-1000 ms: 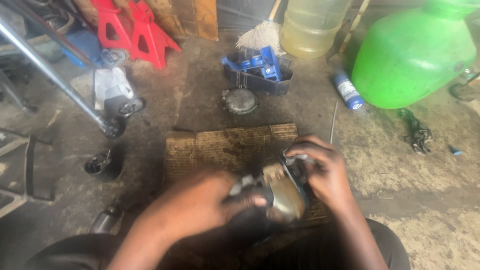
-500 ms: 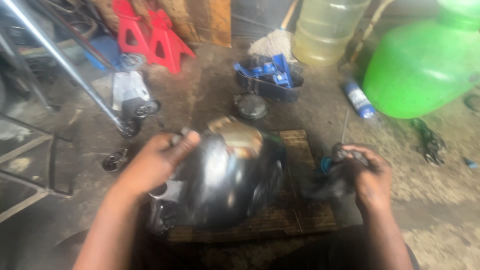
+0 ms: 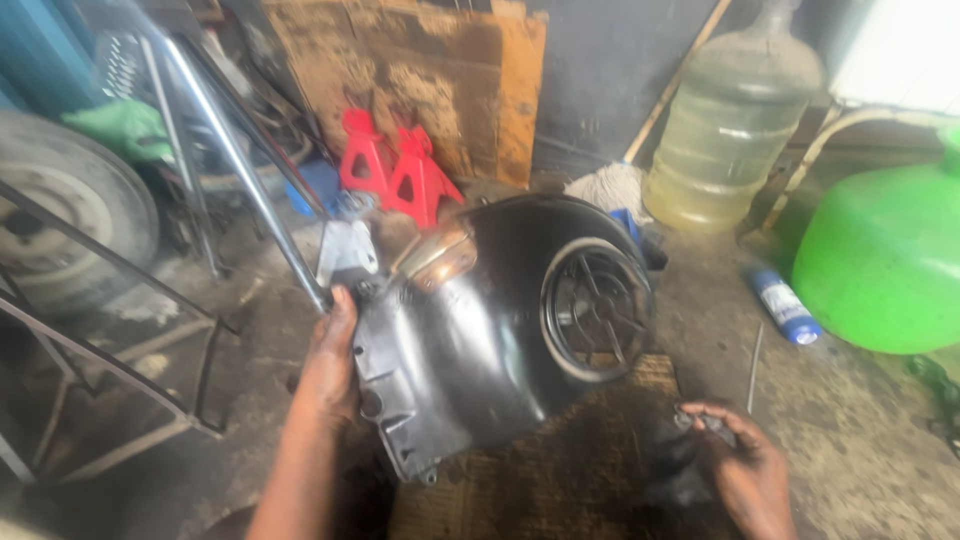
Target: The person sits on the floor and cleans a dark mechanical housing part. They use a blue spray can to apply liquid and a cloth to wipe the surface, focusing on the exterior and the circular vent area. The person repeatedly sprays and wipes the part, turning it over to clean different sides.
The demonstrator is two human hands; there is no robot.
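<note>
Left hand gripping black plastic fan cover by its edge, fingers wrapped behind it, right hand right of the cover, fingers pinching a small dark part

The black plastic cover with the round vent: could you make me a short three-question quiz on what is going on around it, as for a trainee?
1. True or false: the left hand grips the black plastic cover with the round vent by its edge.
2. What stands behind the cover? A) two red metal jack stands B) a yellow ladder C) a white bucket
3. Fill in: the right hand holds a small ____ part, apart from the cover.

Key:
1. True
2. A
3. dark
</note>
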